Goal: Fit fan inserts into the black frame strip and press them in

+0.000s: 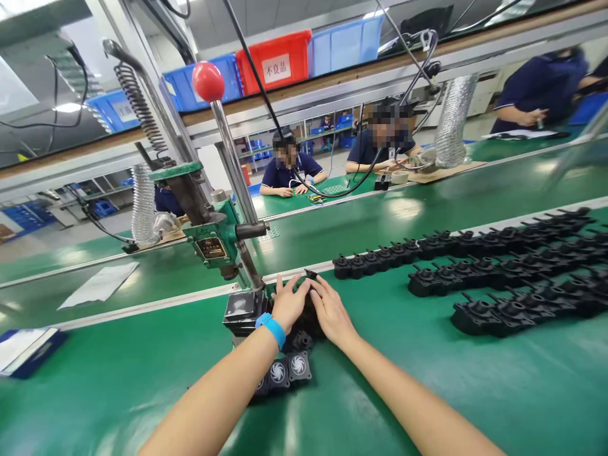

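Observation:
My left hand (287, 303) and my right hand (331, 311) rest together on a cluster of black plastic parts (308, 320) on the green bench, just right of the base of a green hand press (216, 237). Both hands have their fingers curled over the parts. A blue band (272, 328) is on my left wrist. Below the hands lie black parts with small fan wheels (289, 368). The press has a long lever with a red ball knob (208, 81).
Rows of several black parts (503, 269) fill the bench to the right. A white sheet (101, 284) and a blue-edged pad (26, 349) lie to the left. Seated people (289, 170) work at the far bench. Red and blue bins (278, 62) sit on a shelf overhead.

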Tool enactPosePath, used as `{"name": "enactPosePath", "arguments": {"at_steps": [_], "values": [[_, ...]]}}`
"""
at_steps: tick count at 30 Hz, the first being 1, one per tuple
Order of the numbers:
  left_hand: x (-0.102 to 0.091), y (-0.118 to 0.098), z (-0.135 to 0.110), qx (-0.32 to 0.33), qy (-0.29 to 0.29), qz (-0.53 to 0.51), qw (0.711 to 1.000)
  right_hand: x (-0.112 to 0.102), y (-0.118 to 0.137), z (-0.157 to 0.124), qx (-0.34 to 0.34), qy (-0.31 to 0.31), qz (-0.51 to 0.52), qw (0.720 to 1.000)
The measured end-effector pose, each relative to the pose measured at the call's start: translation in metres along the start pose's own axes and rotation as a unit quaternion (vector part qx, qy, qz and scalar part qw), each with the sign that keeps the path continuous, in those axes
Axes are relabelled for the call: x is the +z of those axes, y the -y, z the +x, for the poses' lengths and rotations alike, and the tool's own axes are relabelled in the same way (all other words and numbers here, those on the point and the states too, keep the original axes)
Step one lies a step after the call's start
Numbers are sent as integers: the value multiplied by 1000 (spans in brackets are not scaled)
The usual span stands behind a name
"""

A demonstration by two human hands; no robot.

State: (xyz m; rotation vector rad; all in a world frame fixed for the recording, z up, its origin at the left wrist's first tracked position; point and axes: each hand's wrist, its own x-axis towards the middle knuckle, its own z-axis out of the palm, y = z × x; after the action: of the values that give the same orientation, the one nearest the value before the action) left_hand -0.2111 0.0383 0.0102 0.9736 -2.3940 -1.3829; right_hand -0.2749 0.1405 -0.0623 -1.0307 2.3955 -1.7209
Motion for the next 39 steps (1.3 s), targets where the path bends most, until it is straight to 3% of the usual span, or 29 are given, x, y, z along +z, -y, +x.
{"name": "enactPosePath", "arguments": {"at_steps": [4, 7, 9, 12, 14, 16, 18, 19, 22, 24, 26, 29, 33, 36, 39], "values": [[-13, -16, -35, 14, 28, -22, 999, -20, -3, -3, -17, 24, -47, 998], [-44, -9, -83, 167, 42, -21, 985, -36, 1, -4, -18, 11, -76, 997], [-69, 13, -118, 250, 9, 15, 968, -50, 8, -8, -10, -22, -91, 996], [-92, 68, -157, 304, -126, 69, 942, -73, 27, -25, 5, -61, -102, 993], [-93, 107, -173, 272, -206, 104, 934, -83, 40, -45, 8, -11, -113, 994], [-86, 138, -182, 255, -251, 143, 923, -84, 50, -66, 12, 104, -160, 981], [-76, 155, -184, 278, -261, 186, 906, -76, 54, -85, 28, 197, -257, 946], [-72, 158, -184, 303, -256, 209, 894, -70, 55, -93, 38, 214, -313, 924], [-65, 145, -176, 372, -222, 262, 863, -57, 54, -105, 49, 175, -430, 884], [-65, 125, -167, 374, -187, 279, 864, -58, 52, -107, 45, 138, -447, 883], [-65, 104, -156, 359, -139, 296, 874, -69, 49, -109, 32, 129, -414, 900], [-63, 80, -138, 343, -61, 331, 877, -90, 43, -115, -12, 187, -313, 931], [-58, 68, -123, 335, 4, 352, 874, -105, 32, -125, -21, 244, -220, 944], [-55, 69, -120, 318, 26, 357, 878, -103, 31, -128, -13, 227, -193, 954], [-56, 70, -121, 295, 26, 356, 886, -95, 41, -124, -40, 150, -184, 971]]}}
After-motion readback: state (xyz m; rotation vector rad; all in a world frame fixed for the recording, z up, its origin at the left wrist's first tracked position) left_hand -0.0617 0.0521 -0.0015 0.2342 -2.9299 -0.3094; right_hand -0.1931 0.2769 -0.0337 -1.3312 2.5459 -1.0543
